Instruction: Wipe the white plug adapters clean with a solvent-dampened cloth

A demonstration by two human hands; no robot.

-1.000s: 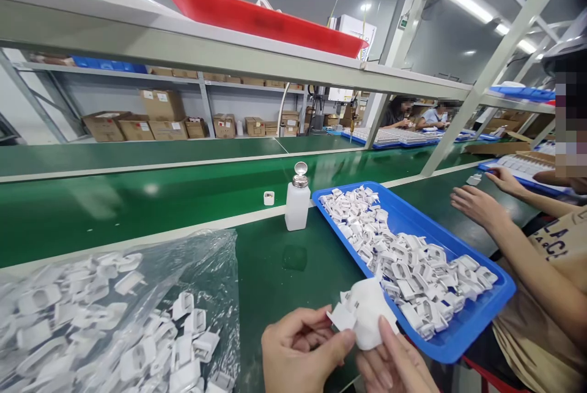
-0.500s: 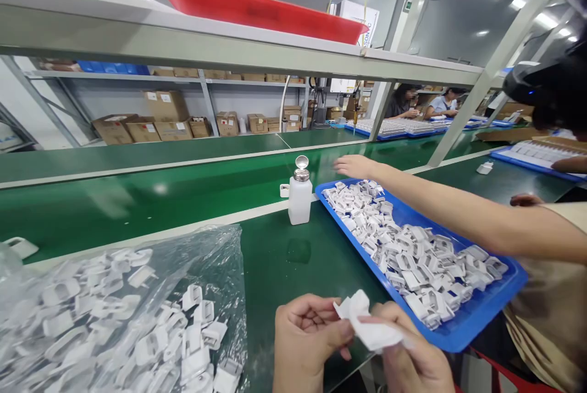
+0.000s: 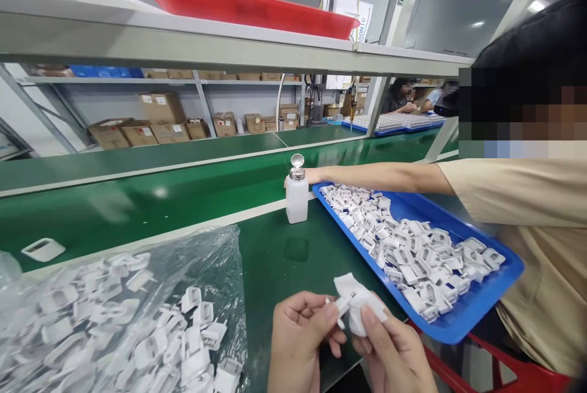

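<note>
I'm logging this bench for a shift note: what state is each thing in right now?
Left hand: pinching a small white part.
Right hand: pressing white cloth on that part.
Dispenser bottle: upright, cap on.
Blue tray: heaped with white parts.
Plastic bag: open, parts inside.

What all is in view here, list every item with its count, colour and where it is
white cloth: one, white, pinched between both hands at the bottom centre
white plastic part: one, white, at the left fingertips, against the cloth
blue tray: one, blue, right of centre, heaped with white parts
clear bag: one, transparent, bottom left, full of white parts
dispenser bottle: one, white with metal top, beside the tray's far corner
loose white part: one, white, on the green belt at left
green belt: one, green, across the middle
red tray: one, red, on the top shelf
cardboard boxes: several, brown, back shelf
co-worker's arm: one, reaching across the tray toward the bottle
left hand: one, bottom centre
right hand: one, bottom centre
</note>
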